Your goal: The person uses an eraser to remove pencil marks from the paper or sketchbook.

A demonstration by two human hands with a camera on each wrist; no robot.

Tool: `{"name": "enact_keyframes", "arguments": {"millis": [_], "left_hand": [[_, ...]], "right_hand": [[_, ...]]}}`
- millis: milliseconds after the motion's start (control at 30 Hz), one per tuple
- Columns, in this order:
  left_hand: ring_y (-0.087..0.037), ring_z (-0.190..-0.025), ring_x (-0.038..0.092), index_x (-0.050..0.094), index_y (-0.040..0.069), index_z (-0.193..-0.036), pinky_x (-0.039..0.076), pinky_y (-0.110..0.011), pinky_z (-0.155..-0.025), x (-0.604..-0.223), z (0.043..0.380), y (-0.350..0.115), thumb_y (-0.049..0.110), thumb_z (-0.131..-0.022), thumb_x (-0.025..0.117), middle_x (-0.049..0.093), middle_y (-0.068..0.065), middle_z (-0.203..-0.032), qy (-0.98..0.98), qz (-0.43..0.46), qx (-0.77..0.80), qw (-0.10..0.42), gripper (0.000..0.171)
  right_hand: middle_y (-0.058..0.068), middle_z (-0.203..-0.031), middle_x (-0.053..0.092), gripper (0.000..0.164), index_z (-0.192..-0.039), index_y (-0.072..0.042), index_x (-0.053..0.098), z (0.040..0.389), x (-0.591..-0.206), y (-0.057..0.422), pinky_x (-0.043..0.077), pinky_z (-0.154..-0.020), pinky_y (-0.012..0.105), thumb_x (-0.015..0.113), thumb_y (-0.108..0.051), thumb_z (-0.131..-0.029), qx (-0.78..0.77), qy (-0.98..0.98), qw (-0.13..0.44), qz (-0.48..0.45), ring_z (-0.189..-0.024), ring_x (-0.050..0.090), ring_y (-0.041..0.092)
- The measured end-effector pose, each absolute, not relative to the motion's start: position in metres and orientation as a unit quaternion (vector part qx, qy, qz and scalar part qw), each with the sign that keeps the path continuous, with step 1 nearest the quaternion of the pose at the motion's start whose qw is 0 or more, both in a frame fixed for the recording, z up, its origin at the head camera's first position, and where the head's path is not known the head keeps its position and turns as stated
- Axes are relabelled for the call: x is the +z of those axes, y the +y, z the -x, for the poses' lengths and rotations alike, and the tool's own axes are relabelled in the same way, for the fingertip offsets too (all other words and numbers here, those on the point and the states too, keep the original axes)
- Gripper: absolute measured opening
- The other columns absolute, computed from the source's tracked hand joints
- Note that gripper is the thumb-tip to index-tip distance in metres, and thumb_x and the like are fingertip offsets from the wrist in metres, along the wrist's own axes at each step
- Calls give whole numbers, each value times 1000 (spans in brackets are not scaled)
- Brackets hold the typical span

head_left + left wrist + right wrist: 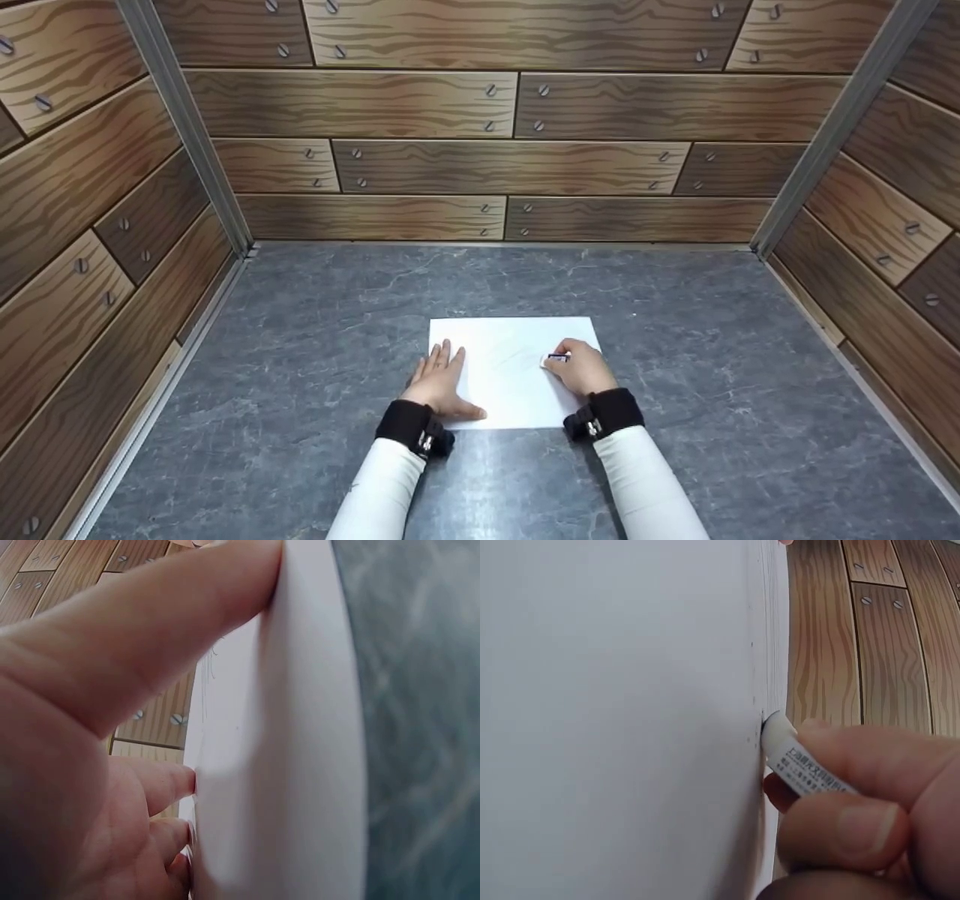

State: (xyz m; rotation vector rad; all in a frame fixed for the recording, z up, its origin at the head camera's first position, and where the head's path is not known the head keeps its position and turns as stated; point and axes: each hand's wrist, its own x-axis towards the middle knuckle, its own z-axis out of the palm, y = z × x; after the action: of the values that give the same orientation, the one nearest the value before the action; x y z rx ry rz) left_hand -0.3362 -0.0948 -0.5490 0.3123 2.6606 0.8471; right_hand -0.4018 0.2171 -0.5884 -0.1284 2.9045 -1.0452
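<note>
Paper (511, 386) is pressed by the splayed left hand (441, 382), an eraser (793, 760) pinched by the right hand (586, 369) (rubbing-out, apparently); steady strokes seem needed next.

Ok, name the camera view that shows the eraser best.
The right wrist view: the eraser appears large there, its white tip at the paper and lettering visible, pinched by the right hand. The head view shows it small, partly covered by that hand; the left wrist view doesn't visibly show it.
</note>
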Motion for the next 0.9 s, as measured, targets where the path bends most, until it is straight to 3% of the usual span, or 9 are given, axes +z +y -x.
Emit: {"name": "enact_keyframes", "arguments": {"millis": [367, 500, 633, 900], "left_hand": [[-47, -187, 3, 24, -3, -185, 5, -65, -153, -550, 336, -95, 46, -94, 99, 5, -30, -197, 935, -113, 297, 159, 128], [-47, -187, 3, 24, -2, -186, 4, -64, -153, -551, 337, -96, 46, -94, 99, 5, -31, -197, 934, -111, 297, 164, 128], [-48, -187, 3, 24, -3, -185, 4, -64, -153, -552, 337, -95, 45, -94, 99, 5, -31, -196, 934, -109, 298, 161, 128], [-48, -187, 2, 24, -3, -185, 3, -65, -153, -552, 337, -95, 44, -93, 99, 4, -32, -196, 932, -115, 305, 159, 128]], "right_hand": [[7, -89, 69, 22, -107, -6, 73, 407, -588, 232, 47, -74, 34, 77, -28, -109, -344, 939, 7, 7, -80, 62, 23], [14, -103, 80, 20, -108, -11, 75, 404, -586, 221, 53, -80, 37, 77, -30, -108, -344, 939, -7, 20, -88, 68, 25], [13, -115, 82, 16, -103, -19, 76, 399, -585, 202, 56, -84, 37, 81, -34, -106, -331, 941, 19, 75, -92, 69, 24], [8, -101, 78, 18, -97, -17, 73, 393, -583, 197, 52, -80, 35, 85, -30, -104, -291, 954, 13, 72, -83, 63, 21]]}}
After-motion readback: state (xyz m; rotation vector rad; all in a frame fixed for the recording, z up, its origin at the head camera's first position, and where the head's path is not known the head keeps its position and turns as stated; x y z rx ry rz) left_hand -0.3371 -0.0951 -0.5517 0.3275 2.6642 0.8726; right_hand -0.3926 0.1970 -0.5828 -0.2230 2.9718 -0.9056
